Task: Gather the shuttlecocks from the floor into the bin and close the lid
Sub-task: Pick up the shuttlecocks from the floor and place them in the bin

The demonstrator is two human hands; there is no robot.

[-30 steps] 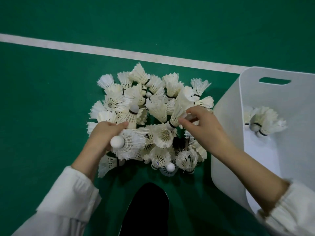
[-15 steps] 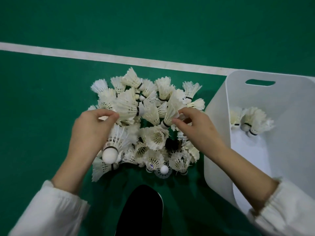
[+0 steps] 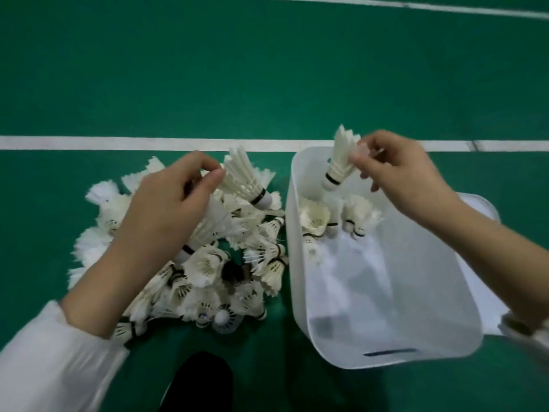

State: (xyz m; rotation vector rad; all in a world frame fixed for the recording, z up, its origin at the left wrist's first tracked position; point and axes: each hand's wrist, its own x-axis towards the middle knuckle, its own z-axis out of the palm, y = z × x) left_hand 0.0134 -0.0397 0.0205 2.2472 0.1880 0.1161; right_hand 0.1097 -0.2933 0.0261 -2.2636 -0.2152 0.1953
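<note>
A pile of white feather shuttlecocks [image 3: 237,275] lies on the green floor at the left. A white plastic bin [image 3: 300,263] stands open to its right, with several shuttlecocks [image 3: 335,218] at its far end. My left hand [image 3: 166,215] is above the pile; its thumb and fingers pinch one shuttlecock [image 3: 246,181] by the feathers, and a second one [image 3: 208,227] sticks out under the palm. My right hand [image 3: 401,176] holds another shuttlecock [image 3: 340,162] cork-down over the bin's far end.
A white court line [image 3: 89,143] crosses the floor just beyond the pile and bin. A flat white piece, perhaps the lid [image 3: 487,209], lies under the bin on its right. A black shoe [image 3: 199,382] is at the bottom middle.
My right hand has lifted a shuttlecock from the pile and carried it right, over the bin. My left hand has raised shuttlecocks off the pile. The view has shifted toward the bin.
</note>
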